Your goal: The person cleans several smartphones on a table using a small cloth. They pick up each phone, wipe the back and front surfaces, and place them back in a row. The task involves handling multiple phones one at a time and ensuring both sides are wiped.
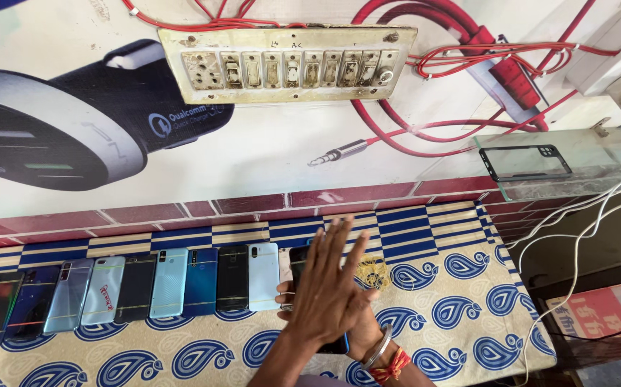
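Note:
My left hand (332, 283) lies flat, fingers spread and pointing up, over a dark phone (298, 259) with a blue edge. My right hand (362, 324), with a metal bangle and red thread at the wrist, grips that phone from beneath. Its fingertips curl round the phone's left side. Most of the phone is hidden under my left hand. Both hands are above a cream cloth with blue paisley shapes (461, 315), just right of a row of several phones (171, 283) lying face down side by side.
A small bunch of yellow rubber bands (373, 272) lies right of my hands. On the wall hang a dirty switchboard (289, 66), red wires (425, 122) and an audio plug (339, 153). A glass shelf (611, 154) holds a clear phone case (525, 163). White cables (575, 236) hang at right.

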`<state>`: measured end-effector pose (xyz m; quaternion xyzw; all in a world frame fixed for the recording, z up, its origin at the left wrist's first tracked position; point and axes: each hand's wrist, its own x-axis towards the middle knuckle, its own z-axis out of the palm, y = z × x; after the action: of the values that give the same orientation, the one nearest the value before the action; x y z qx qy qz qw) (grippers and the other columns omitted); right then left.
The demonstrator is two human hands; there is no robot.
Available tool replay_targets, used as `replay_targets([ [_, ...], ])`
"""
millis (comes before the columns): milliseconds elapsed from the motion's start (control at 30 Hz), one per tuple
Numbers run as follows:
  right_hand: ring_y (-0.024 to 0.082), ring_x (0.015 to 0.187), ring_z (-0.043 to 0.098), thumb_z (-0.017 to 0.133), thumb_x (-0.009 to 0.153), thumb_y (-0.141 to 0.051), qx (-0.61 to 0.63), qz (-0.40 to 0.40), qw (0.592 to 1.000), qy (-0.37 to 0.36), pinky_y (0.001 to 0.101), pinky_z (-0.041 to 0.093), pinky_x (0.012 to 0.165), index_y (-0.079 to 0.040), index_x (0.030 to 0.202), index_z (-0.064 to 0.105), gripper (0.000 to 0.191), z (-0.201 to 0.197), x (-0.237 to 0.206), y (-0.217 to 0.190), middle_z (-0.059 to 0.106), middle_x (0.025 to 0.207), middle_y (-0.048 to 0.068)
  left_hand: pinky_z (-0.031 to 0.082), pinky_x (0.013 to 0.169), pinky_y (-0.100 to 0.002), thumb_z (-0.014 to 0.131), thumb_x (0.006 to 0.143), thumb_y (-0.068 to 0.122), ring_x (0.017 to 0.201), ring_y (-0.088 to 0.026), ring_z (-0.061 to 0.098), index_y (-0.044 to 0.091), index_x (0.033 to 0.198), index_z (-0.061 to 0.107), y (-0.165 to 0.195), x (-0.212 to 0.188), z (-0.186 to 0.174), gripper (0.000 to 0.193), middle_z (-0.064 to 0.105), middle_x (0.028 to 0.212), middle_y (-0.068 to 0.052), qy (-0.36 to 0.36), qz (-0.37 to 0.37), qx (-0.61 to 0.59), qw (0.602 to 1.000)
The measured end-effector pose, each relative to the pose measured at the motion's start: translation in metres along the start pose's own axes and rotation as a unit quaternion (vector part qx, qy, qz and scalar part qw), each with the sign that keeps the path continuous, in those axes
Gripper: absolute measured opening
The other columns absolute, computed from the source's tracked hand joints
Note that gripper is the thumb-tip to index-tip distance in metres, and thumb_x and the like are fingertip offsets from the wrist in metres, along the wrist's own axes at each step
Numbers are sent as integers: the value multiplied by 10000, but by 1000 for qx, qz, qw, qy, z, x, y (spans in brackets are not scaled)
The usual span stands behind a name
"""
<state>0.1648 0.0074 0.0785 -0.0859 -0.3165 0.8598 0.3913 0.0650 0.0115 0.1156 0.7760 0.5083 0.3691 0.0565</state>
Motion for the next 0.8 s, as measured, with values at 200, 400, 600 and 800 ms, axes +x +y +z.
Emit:
replay_targets([
  [200,391,1239,620,430,955,-698,-82,37,992,85,525,577,1014,-23,1540,331,899,-24,-26,22,560,1400,286,114,1330,-589,87,1021,748,1639,-385,169,80,1639,276,35,7,-1,929,193,1745,-221,-3,-5,-128,992],
  [400,393,1244,617,449,923,-712,-96,48,989,100,534,576,1008,-48,1543,316,918,-22,-29,21,546,1418,283,213,1317,-551,196,1063,707,1629,-372,241,97,1592,392,41,7,-8,831,290,1725,-196,-19,18,-212,977],
  [600,395,1249,613,469,891,-725,-99,42,988,111,542,575,1002,-74,1546,301,938,-16,-24,17,533,1435,280,199,1321,-533,195,1059,696,1611,-365,276,89,1541,463,28,6,-4,820,356,1696,-191,-50,51,-165,984],
  [800,396,1254,610,488,859,-739,-58,-2,994,92,551,574,995,-100,1549,286,961,-2,-8,5,519,1453,277,116,1303,-546,100,1018,713,1599,-353,218,86,1576,413,7,2,-6,895,292,1699,-191,-73,41,-100,992],
])
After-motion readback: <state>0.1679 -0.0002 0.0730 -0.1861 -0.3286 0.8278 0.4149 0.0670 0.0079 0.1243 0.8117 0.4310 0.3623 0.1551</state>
